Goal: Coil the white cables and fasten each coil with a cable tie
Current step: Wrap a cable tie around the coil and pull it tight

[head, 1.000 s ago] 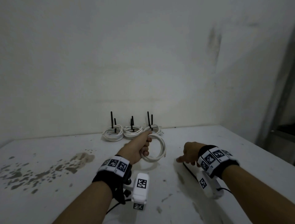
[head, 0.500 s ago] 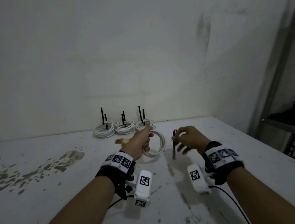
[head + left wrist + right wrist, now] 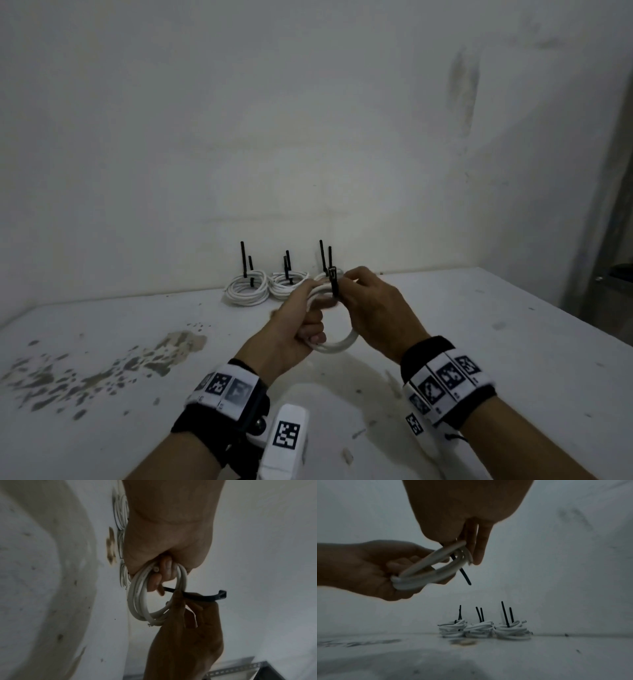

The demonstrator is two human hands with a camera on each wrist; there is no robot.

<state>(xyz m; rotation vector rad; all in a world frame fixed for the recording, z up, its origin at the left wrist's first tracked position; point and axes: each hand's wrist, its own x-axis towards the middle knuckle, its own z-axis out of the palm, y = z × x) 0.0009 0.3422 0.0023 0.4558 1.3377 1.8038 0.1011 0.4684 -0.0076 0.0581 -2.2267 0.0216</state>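
Observation:
My left hand grips a white cable coil and holds it above the table. In the left wrist view the coil hangs from the curled fingers. My right hand pinches a black cable tie against the coil's far side. The tie passes through the coil's loop, its square head sticking out to the right. From the right wrist, the tie's tail pokes down through the coil.
Three tied white coils with upright black tie tails sit in a row at the wall, also shown in the right wrist view. The white table has dark stains on the left. A metal frame stands at right.
My right hand picked the black tie up from the table and brought it to the coil. The left hand lifted the coil and both hands met in the middle.

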